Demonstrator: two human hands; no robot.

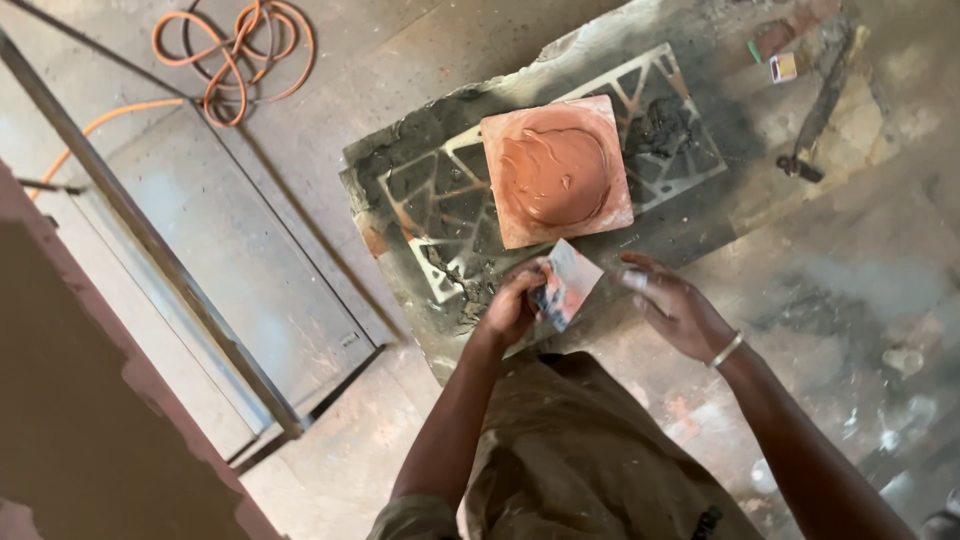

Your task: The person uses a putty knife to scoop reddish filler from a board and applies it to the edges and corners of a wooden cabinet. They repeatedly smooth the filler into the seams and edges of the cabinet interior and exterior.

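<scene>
My left hand [510, 305] grips a small flat scraper blade [567, 283], smeared with reddish paste, just below a square tile [556, 170] covered in a smooth mound of terracotta-coloured paste. My right hand [672, 305] hovers beside the blade with its fingers spread and paste on the fingertips; a metal bangle sits on that wrist. The tile rests on a dark stone slab [400, 160] that carries a pale geometric lattice stencil [440, 195].
An orange hose [235, 50] lies coiled on the concrete floor at upper left. A long metal frame [150, 240] runs diagonally at left beside a reddish block [90, 420]. A dark hand tool [815, 120] and a small box [784, 67] lie at upper right.
</scene>
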